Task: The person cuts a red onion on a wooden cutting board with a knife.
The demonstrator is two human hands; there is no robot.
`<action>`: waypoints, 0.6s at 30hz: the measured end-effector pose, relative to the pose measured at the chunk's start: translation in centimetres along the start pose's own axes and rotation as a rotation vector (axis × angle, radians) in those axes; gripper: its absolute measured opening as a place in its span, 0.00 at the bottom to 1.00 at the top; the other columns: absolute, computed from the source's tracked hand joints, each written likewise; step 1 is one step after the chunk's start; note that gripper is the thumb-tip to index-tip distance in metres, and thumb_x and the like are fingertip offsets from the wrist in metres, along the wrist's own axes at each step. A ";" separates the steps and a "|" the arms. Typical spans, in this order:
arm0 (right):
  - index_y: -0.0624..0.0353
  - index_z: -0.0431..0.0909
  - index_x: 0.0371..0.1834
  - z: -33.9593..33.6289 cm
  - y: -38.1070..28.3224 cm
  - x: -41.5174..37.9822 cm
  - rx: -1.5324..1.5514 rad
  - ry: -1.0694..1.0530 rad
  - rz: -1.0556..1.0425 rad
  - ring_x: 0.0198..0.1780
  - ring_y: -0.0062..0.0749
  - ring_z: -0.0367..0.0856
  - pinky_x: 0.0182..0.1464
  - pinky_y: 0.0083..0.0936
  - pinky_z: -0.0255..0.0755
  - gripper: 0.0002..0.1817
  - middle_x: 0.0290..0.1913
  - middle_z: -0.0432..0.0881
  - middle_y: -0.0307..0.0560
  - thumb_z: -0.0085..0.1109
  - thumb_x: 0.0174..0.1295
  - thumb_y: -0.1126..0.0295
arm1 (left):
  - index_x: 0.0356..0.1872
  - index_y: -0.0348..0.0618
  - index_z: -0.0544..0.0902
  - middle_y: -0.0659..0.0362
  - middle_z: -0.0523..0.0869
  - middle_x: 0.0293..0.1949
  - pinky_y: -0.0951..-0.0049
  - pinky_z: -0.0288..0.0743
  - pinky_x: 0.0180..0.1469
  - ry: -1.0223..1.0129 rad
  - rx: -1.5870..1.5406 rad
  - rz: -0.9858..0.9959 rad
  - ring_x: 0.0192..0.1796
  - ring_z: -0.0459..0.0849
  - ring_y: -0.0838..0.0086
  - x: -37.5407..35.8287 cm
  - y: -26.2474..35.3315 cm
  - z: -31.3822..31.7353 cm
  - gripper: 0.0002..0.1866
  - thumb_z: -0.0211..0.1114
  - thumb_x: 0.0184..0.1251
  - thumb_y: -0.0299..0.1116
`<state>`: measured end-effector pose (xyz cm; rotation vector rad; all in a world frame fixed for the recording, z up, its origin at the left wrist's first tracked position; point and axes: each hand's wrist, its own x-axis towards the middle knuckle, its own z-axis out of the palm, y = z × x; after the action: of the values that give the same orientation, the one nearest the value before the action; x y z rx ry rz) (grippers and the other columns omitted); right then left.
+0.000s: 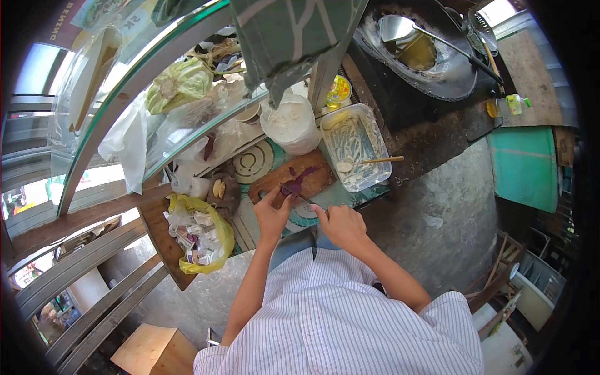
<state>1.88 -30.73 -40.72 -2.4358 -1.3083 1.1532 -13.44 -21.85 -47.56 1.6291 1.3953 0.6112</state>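
Note:
My right hand (342,226) is closed round the handle of a knife (302,196), its blade pointing left over a wooden cutting board (320,182). Under the blade lies a deep purple vegetable (292,187), too small to tell the kind. My left hand (272,214) has its fingertips pressed to this piece at the board's near-left side. Flat purple scraps (309,170) rest further back on the board. Behind it stands a white tub (290,124) of white powder. A clear plastic container (354,140) coated with pale batter holds a spoon (375,160), just right of the board.
A yellow plastic bag (220,236) of rubbish sits on the left. A large wok (420,53) with oil and a metal spatula (396,29) is at back right. Cabbage (180,85) lies behind the glass panel's edge (119,87). A cloth (284,37) hangs overhead.

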 end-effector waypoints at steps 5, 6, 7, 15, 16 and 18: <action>0.67 0.82 0.22 -0.2 -0.3 1.1 -0.005 -0.028 0.003 0.30 0.60 0.82 0.33 0.48 0.76 0.36 0.25 0.81 0.66 0.42 0.68 0.43 | 0.42 0.26 0.81 0.41 0.84 0.35 0.67 0.77 0.41 -0.116 0.081 0.144 0.39 0.86 0.53 0.2 1.9 -0.2 0.15 0.67 0.53 0.23; 0.67 0.83 0.22 0.0 -0.4 1.4 0.000 -0.025 0.009 0.30 0.60 0.83 0.34 0.48 0.77 0.36 0.24 0.81 0.66 0.42 0.68 0.43 | 0.42 0.26 0.81 0.41 0.84 0.35 0.67 0.77 0.41 -0.116 0.080 0.144 0.39 0.86 0.53 0.1 1.7 0.0 0.15 0.67 0.53 0.23; 0.67 0.83 0.22 0.2 -0.4 2.0 -0.001 -0.025 0.009 0.30 0.60 0.83 0.34 0.48 0.77 0.36 0.24 0.81 0.66 0.42 0.68 0.43 | 0.44 0.26 0.81 0.41 0.84 0.36 0.66 0.77 0.42 -0.087 0.118 0.201 0.40 0.85 0.52 0.0 1.5 0.3 0.16 0.67 0.54 0.23; 0.71 0.82 0.25 0.3 0.3 1.5 0.149 -0.171 0.129 0.37 0.63 0.82 0.41 0.47 0.76 0.39 0.29 0.82 0.69 0.39 0.68 0.41 | 0.47 0.25 0.79 0.41 0.85 0.40 0.64 0.77 0.44 -0.090 0.118 0.195 0.43 0.85 0.51 -0.1 1.3 0.2 0.19 0.68 0.53 0.23; 0.71 0.82 0.25 0.8 0.2 1.8 0.149 -0.174 0.133 0.37 0.63 0.82 0.41 0.47 0.76 0.39 0.29 0.82 0.69 0.39 0.68 0.41 | 0.47 0.25 0.80 0.41 0.85 0.39 0.64 0.77 0.44 -0.093 0.118 0.167 0.42 0.85 0.51 -0.2 1.1 0.2 0.19 0.68 0.53 0.23; 0.71 0.82 0.26 1.2 -0.3 3.0 0.137 -0.182 0.147 0.38 0.62 0.83 0.41 0.48 0.76 0.39 0.30 0.82 0.69 0.39 0.68 0.40 | 0.48 0.26 0.80 0.41 0.85 0.39 0.64 0.77 0.44 -0.090 0.114 0.143 0.42 0.85 0.51 0.1 1.1 0.3 0.19 0.68 0.53 0.23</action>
<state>1.82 -28.58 -43.12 -2.4083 -1.0678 1.4803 -12.61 -21.80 -46.72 1.8365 1.2760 0.5417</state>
